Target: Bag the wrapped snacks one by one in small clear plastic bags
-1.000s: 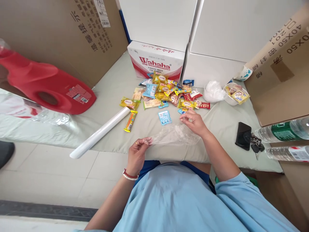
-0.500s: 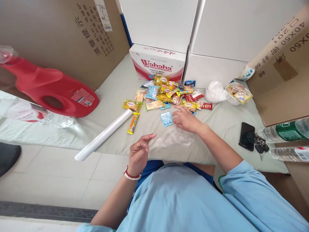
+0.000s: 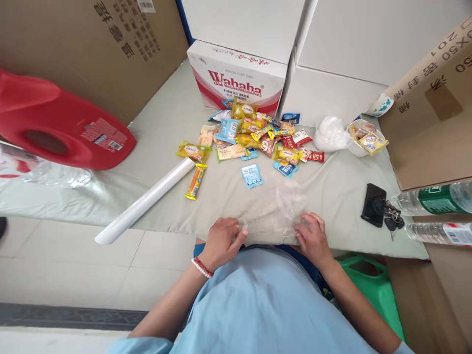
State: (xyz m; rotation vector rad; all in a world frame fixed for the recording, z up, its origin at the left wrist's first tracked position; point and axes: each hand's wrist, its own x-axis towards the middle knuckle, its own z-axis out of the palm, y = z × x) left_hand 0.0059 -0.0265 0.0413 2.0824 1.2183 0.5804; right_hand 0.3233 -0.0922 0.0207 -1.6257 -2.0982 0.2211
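Observation:
A thin clear plastic bag (image 3: 283, 204) lies spread near the front edge of the cloth-covered surface. My left hand (image 3: 225, 239) pinches its left side between thumb and fingers. On the opposite side, the curled fingers of my right hand (image 3: 312, 237) hold the bag's edge. Just beyond the bag lies a light-blue snack packet (image 3: 252, 176), apart from both hands. Farther back is a pile of wrapped snacks, with a yellow packet (image 3: 287, 155) and a dark-blue packet (image 3: 285, 168) at its near side. An orange-and-yellow snack bar (image 3: 196, 182) lies to the left.
A white roll (image 3: 147, 199) sticks out over the front edge at left, near a red jug (image 3: 70, 123). A Wahaha carton (image 3: 238, 81) stands behind the snacks. To the right are a bundled white bag (image 3: 331, 133), a bowl of snacks (image 3: 356, 147), a phone (image 3: 373, 205), keys (image 3: 394, 216) and bottles.
My right hand has drawn back from the light-blue packet to the bag's right edge. My left hand has lowered onto the bag's left side. The bag has shifted slightly right, and the view has moved.

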